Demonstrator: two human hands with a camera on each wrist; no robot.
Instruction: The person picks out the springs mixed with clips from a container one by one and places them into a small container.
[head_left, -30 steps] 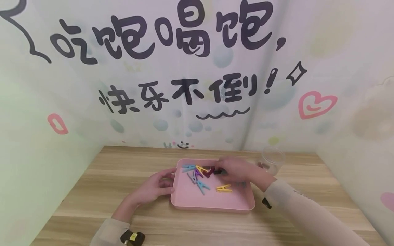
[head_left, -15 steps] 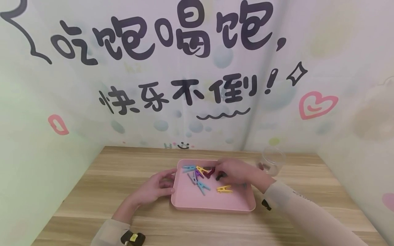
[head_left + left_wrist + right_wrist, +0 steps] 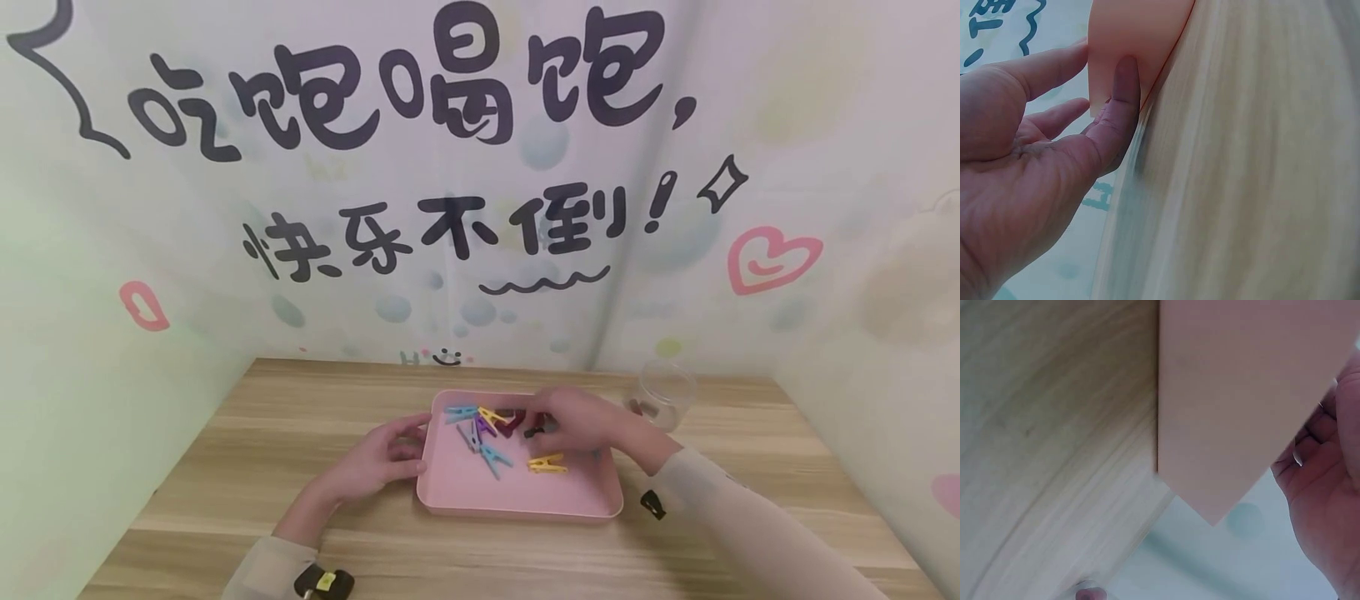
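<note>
A pink tray (image 3: 517, 496) lies on the table with several small plastic clothespins in it, among them a yellow clothespin (image 3: 547, 463), a blue clothespin (image 3: 495, 459) and a purple one. My left hand (image 3: 375, 454) rests its fingers against the tray's left wall; in the left wrist view, the fingertips (image 3: 1126, 72) touch the outer side. Over the back right of the tray, my right hand (image 3: 573, 419) pinches a black clothespin (image 3: 534, 432), mostly hidden by the fingers. Beside its fingertips lies a dark red clothespin (image 3: 512, 423). The right wrist view shows the palm behind the tray wall.
To the right behind the tray stands a clear round jar (image 3: 667, 400) with dark red pieces in or beside it. Printed cloth walls (image 3: 450, 317) close off the back and sides of the wooden table (image 3: 315, 400). Each wrist carries a black device.
The black clothespin and the right fingertips have shifted slightly toward me inside the tray. My left hand stays against the tray's left side.
</note>
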